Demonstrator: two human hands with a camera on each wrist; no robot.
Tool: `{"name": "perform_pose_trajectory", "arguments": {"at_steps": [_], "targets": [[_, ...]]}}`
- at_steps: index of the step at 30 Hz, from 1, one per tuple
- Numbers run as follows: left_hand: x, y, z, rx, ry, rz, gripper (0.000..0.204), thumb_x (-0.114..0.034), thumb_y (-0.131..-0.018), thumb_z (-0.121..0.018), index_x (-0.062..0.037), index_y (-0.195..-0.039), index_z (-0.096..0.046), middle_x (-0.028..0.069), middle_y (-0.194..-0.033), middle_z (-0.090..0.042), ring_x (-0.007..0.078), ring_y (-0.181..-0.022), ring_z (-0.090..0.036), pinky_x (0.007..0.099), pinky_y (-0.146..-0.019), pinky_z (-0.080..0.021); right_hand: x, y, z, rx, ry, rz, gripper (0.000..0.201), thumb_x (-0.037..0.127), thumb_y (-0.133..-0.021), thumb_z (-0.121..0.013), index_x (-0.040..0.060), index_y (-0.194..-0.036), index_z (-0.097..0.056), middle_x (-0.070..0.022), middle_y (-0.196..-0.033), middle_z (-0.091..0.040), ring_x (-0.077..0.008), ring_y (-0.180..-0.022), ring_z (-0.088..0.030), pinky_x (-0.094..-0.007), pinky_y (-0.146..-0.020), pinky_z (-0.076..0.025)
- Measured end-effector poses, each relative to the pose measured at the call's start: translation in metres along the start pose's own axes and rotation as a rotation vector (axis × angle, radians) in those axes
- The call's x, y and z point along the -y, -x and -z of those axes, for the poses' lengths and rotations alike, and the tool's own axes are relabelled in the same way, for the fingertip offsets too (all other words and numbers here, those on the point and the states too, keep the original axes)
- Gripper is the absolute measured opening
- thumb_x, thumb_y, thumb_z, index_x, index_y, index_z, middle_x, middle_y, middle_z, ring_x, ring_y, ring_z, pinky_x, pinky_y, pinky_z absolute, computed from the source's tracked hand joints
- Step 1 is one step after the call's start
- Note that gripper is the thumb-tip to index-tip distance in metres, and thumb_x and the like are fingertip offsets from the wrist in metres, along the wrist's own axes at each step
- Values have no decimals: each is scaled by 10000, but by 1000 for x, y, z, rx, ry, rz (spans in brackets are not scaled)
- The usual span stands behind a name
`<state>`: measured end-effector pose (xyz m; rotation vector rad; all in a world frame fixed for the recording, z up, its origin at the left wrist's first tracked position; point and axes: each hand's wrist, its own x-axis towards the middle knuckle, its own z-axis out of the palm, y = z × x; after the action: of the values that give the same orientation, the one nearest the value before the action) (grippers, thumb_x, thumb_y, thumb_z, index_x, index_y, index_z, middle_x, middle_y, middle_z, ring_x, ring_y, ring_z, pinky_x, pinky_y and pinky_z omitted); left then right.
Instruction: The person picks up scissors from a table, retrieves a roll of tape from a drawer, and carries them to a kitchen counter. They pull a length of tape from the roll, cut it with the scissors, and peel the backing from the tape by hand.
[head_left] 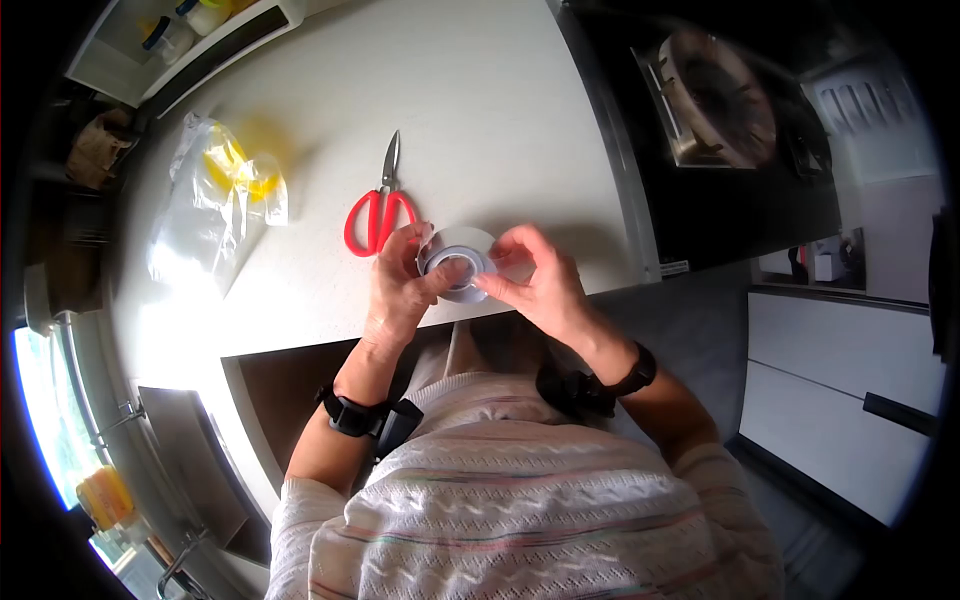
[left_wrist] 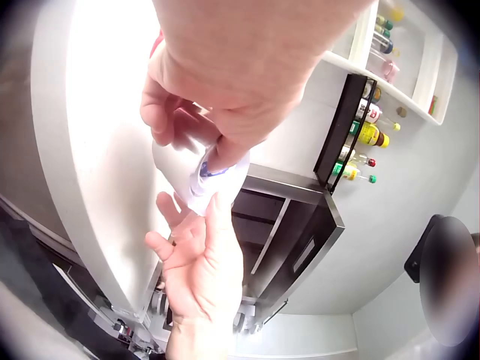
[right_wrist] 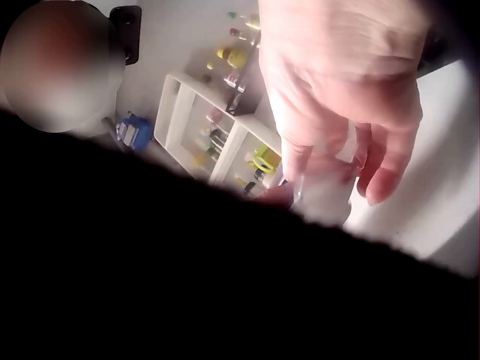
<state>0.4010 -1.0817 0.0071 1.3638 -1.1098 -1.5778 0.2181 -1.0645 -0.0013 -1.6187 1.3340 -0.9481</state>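
In the head view, my left hand point(head_left: 398, 290) grips a roll of clear tape point(head_left: 466, 238) at the counter's front edge, its thumb laid over the roll's core. On the other side, my right hand point(head_left: 548, 285) pinches the clear film at the roll's rim between thumb and fingers. The left wrist view shows the tape roll point(left_wrist: 176, 169) between both hands, with the right thumb at its lower edge. Scissors point(head_left: 372, 222) with red handles lie just beyond the left hand, blades pointing away. In the right wrist view, a dark shape hides the lower half.
A crumpled clear plastic bag point(head_left: 200, 215) with yellow parts lies on the left of the white counter point(head_left: 480, 110). To the right is a black hob point(head_left: 640, 200) with a round metal pan point(head_left: 690, 70). Shelves with bottles point(left_wrist: 367, 135) hang on the wall.
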Motion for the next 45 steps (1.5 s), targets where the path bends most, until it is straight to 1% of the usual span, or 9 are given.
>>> {"name": "perform_pose_trajectory", "arguments": {"at_steps": [5, 11, 17, 25, 29, 31, 33, 39, 45], "targets": [[-2, -9, -7, -4, -52, 18, 536, -113, -686, -730, 46, -1114, -449, 70, -826, -574, 92, -678, -541, 201, -487, -422, 9, 2, 5, -217, 196, 111, 323, 107, -658, -769, 41, -733, -462, -97, -973, -544, -185, -766, -548, -261, -487, -440], [14, -17, -8, -46, -18, -94, 520, -102, -686, -732, 44, -1104, -461, 67, -822, -584, 93, -661, -547, 201, -501, -432, 32, 17, 9, -57, -47, 6, 274, 77, -751, -703, 44, -665, -445, 31, -560, -435, -41, -507, -387, -208, -461, -349], [14, -17, -2, -118, -71, -104, 586, -181, -678, -758, 36, -1137, -467, 48, -804, -577, 76, -610, -535, 177, -447, -411, 48, 27, 43, 268, -328, 3, 248, 39, -766, -671, 61, -661, -448, 47, -589, -467, -7, -520, -405, -174, -457, -330], [-2, -3, 14, -74, 76, -57, 561, -198, -701, -736, 45, -1137, -478, 58, -854, -589, 102, -669, -567, 206, -478, -436, -18, -17, 61, -40, -723, -259, 142, 116, -841, -594, 48, -769, -492, -14, -661, -538, -75, -522, -518, -201, -444, -417], [-6, 3, 13, 7, 164, 3, 574, -229, -691, -751, 34, -1127, -486, 48, -824, -585, 104, -659, -559, 208, -477, -429, -34, -37, 44, 7, -339, -451, 469, 376, -726, -714, 44, -988, -513, -41, -838, -583, -123, -719, -566, -259, -551, -458], [-9, 4, 11, 17, 199, 12, 586, -240, -680, -763, 36, -1117, -489, 43, -809, -581, 104, -643, -553, 208, -469, -427, -21, -39, 44, -302, 509, 283, 596, 388, -687, -734, 51, -1109, -483, -82, -1009, -578, -216, -896, -546, -335, -734, -443], [-8, 2, 11, 52, 198, 49, 575, -233, -680, -764, 36, -1108, -491, 41, -804, -581, 100, -634, -550, 208, -460, -423, 10, -27, 51, -287, 538, 160, 567, 318, -674, -733, 58, -1119, -495, -69, -1089, -566, -256, -1040, -473, -371, -853, -375], [-8, -5, -4, 154, 227, 79, 452, -199, -715, -726, 29, -1034, -501, 55, -776, -575, 102, -579, -554, 196, -407, -421, 57, 7, 22, 144, 496, 496, 480, 202, -646, -719, 104, -1073, -523, 15, -998, -583, -167, -1055, -431, -386, -815, -309], [-6, -12, -21, 303, 228, 174, 427, -223, -747, -662, 52, -1023, -486, 79, -781, -577, 94, -517, -543, 181, -402, -426, 48, 14, 25, 44, 636, 429, 403, 170, -696, -672, 94, -1046, -488, 10, -880, -596, -170, -1057, -416, -402, -829, -282]]}}
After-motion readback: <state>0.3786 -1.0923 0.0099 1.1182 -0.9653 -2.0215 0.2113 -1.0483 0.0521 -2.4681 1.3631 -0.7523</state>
